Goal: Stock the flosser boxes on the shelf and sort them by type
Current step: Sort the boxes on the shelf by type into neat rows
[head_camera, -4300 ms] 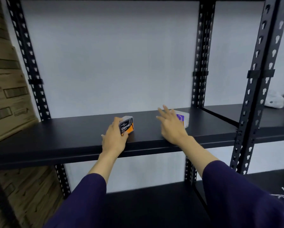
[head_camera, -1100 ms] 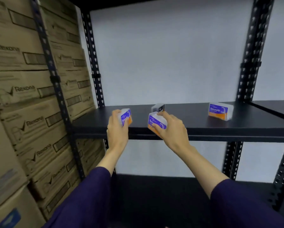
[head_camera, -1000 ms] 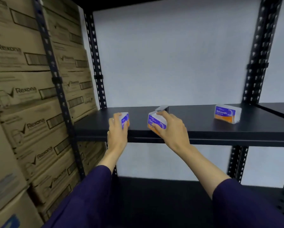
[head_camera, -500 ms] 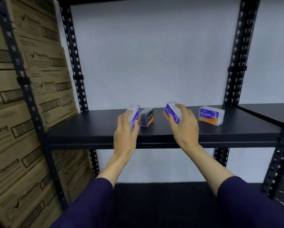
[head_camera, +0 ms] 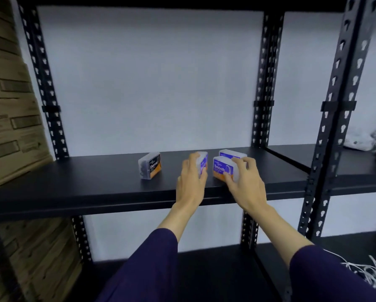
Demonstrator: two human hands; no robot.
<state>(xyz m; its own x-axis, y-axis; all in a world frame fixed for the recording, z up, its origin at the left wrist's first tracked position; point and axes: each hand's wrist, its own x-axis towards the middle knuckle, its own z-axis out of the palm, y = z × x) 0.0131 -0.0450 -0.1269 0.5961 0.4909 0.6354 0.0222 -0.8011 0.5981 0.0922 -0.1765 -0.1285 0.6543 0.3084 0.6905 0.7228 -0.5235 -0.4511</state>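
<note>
Flosser boxes, small clear-plastic packs with purple-and-orange "Smooth" labels, gather just right of the frame's centre on the black metal shelf (head_camera: 78, 182) as we sort by type. Our left hand (head_camera: 191, 182) curls round one purple-labelled flosser box (head_camera: 202, 163), turned edge-on to us. Our right hand (head_camera: 245, 182) grips a second Smooth box (head_camera: 223, 168) by its right end, label facing us, with a third Smooth box (head_camera: 231, 154) just behind it. A black-and-orange "Charcoal" flosser box (head_camera: 150, 168) stands apart toward the left. Tan cardboard cartons (head_camera: 10, 127) fill the frame's left edge.

We judge this the grouping step: the two held boxes are arriving beside their own kind. The next move calls for setting both flat, labels forward, close against the third without knocking it, then letting go.

Half a second earlier the Charcoal box sat between our two hands and the lone Smooth box lay off to the right; now both held boxes have travelled rightward to join it, leaving the Charcoal box alone.
</note>
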